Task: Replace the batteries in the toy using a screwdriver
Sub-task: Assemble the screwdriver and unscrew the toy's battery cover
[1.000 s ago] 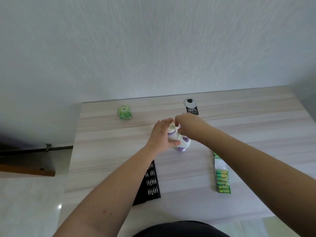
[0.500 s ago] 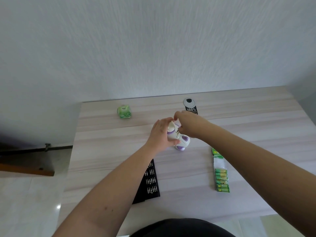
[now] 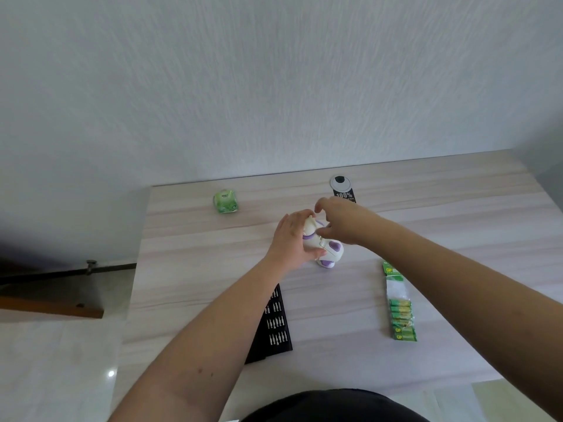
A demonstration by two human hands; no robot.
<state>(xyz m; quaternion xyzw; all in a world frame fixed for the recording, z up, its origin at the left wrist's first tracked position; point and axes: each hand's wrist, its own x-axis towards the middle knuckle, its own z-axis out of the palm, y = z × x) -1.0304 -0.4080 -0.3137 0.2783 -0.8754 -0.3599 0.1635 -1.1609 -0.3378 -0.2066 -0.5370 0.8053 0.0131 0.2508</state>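
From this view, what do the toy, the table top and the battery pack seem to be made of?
The toy, held by the left hand, looks like hard, smooth plastic: glossy white shell with purple patches. The table top seems to be wood-look laminate, matte, with pale printed grain streaks; real wood cannot be excluded. The battery pack looks like thin clear shrink film over green cells, with a crumpled whitish part.

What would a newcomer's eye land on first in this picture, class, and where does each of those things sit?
First, the white and purple toy at mid-table, held by the left hand with the right hand on its far side. Next, the green battery pack lying to the right and the black bit case partly under the left forearm.
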